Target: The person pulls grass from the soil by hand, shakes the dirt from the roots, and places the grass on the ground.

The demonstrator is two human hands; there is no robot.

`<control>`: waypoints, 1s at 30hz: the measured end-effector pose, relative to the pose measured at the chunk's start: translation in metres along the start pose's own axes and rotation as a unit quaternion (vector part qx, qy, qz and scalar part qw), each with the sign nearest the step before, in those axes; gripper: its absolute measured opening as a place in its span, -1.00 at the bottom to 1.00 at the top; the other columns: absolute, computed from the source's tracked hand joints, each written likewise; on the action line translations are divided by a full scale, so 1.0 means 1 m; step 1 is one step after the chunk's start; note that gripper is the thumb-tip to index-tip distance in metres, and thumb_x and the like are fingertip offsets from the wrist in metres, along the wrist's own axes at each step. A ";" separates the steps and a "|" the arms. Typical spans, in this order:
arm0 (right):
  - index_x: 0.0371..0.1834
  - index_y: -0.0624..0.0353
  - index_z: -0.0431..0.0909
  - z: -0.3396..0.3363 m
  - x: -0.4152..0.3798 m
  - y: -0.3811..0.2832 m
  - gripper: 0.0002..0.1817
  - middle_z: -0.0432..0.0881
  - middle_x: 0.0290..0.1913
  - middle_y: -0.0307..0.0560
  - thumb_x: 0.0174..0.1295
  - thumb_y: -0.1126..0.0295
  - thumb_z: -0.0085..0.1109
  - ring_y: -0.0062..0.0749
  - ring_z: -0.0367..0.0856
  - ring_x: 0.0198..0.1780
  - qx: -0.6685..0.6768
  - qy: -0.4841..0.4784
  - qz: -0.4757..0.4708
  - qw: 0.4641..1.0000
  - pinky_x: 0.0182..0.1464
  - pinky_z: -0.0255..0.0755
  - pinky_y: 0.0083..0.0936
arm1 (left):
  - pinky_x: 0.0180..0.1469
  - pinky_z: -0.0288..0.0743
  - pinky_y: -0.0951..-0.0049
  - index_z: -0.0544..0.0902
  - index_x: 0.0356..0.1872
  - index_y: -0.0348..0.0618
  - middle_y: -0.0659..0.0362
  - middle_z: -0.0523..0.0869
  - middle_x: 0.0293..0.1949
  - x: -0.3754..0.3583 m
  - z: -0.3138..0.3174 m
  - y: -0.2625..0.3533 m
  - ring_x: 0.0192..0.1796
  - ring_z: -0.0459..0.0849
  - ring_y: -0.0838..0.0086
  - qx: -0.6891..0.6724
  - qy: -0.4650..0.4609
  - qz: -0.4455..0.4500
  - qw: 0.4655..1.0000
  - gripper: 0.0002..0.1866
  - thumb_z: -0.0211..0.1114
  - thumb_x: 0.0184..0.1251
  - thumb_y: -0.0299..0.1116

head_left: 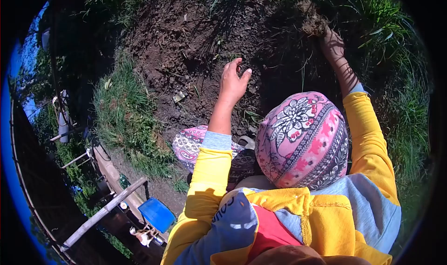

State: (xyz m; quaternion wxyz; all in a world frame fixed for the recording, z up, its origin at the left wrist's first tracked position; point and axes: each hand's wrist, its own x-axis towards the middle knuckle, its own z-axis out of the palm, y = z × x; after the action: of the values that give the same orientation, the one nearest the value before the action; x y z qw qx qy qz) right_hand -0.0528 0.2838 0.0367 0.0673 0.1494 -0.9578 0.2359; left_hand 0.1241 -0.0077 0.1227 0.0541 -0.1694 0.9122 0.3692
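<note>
My left hand point(235, 81) hovers over dark bare soil point(186, 41) with its fingers apart and nothing in it. My right hand point(332, 45) reaches further out, at the edge of the tall grass, and is closed on a clump of roots and soil point(311, 20) with grass blades attached. Both arms wear yellow sleeves with grey cuffs. A pink patterned head covering point(302, 139) fills the middle of the view and hides the ground just beneath it.
Thick green grass point(125, 120) borders the dug soil on the left, with more grass point(400, 102) on the right. A blue container point(157, 213), wooden poles point(104, 211) and a fence lie at lower left. A small pale scrap point(179, 96) lies on the soil.
</note>
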 end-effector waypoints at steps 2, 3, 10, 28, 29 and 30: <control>-0.18 0.15 0.48 0.021 0.001 0.019 -0.70 0.58 -0.28 0.16 0.18 0.22 -0.16 0.00 0.56 -0.19 -0.089 -0.161 0.077 0.980 -0.18 0.44 -0.17 | 0.09 0.33 0.31 0.40 0.03 -0.28 -0.06 0.47 -0.01 0.003 0.013 0.008 0.02 0.47 0.20 0.002 0.000 0.009 1.000 -0.48 0.29 0.07 -0.24; -0.19 0.16 0.48 0.024 0.006 0.022 -0.70 0.57 -0.28 0.17 0.18 0.22 -0.15 0.02 0.55 -0.19 -0.130 -0.238 0.115 0.956 -0.17 0.43 -0.18 | 0.12 0.30 0.28 0.38 0.05 -0.29 -0.09 0.45 0.01 0.008 0.019 0.013 0.06 0.44 0.14 0.005 0.001 0.015 1.000 -0.46 0.29 0.07 -0.23; -0.25 0.31 0.38 -0.003 -0.005 -0.099 -0.68 0.55 -0.23 0.23 0.00 0.32 0.11 0.08 0.50 -0.10 0.079 -0.250 0.039 0.964 -0.07 0.37 -0.15 | 0.21 0.20 0.36 0.37 0.10 -0.24 0.02 0.42 0.12 0.057 0.096 0.023 0.19 0.35 0.29 -0.260 -0.041 -0.100 0.960 -0.30 0.35 0.01 0.00; 0.01 0.09 0.43 0.062 0.094 -0.065 -0.66 0.52 -0.15 -0.06 0.15 0.39 -0.12 -0.15 0.56 -0.24 -0.050 -0.156 -0.265 0.950 -0.26 0.48 -0.27 | 0.17 0.30 0.32 0.22 0.18 -0.38 -0.07 0.40 0.13 -0.010 -0.283 -0.249 0.07 0.46 0.24 -0.133 0.541 -0.260 0.789 -0.15 0.49 -0.20 -0.44; 0.02 0.09 0.43 0.064 0.102 -0.051 -0.66 0.54 -0.21 -0.05 0.15 0.39 -0.14 -0.16 0.57 -0.29 -0.087 -0.146 -0.292 0.941 -0.33 0.49 -0.29 | 0.20 0.28 0.28 0.00 0.27 -0.36 -0.10 0.30 0.20 -0.023 -0.293 -0.201 0.14 0.40 0.19 -0.022 0.583 -0.321 0.746 0.06 0.53 -0.25 -0.35; -0.02 0.12 0.44 0.085 0.113 -0.024 -0.67 0.54 -0.27 -0.02 0.14 0.40 -0.15 -0.16 0.57 -0.35 -0.111 -0.125 -0.323 0.932 -0.41 0.47 -0.30 | 0.24 0.21 0.24 -0.13 0.29 -0.35 -0.13 0.22 0.24 -0.036 -0.315 -0.200 0.22 0.30 0.13 0.061 0.549 -0.388 0.737 0.17 0.54 -0.28 -0.22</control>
State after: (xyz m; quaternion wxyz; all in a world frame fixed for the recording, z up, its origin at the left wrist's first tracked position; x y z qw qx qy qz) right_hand -0.1575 0.1942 -0.0053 0.0360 0.4708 -0.8784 0.0735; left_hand 0.2358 -0.3498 0.2265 -0.3075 -0.6785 0.6593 0.1021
